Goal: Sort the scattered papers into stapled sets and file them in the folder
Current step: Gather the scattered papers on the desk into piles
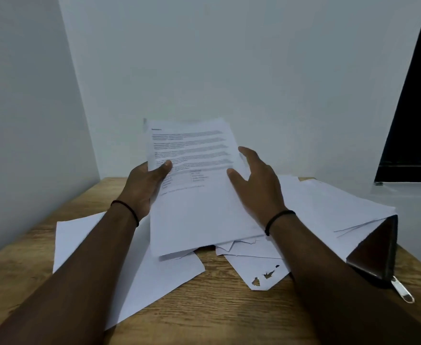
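Your left hand [146, 181] pinches the printed sheaf of papers [194, 185] at its left edge, lifted above the wooden desk [204, 317], while your right hand [256, 185] steadies it with relaxed fingers; light, floppy and slippery, it probably wants two-edge support.

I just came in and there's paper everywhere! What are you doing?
A person is sorting papers at a wooden table. The left hand grips a printed stack of sheets by its left edge, thumb on top, while the right hand steadies its right side with open fingers. More loose sheets lie underneath, some on a dark folder.
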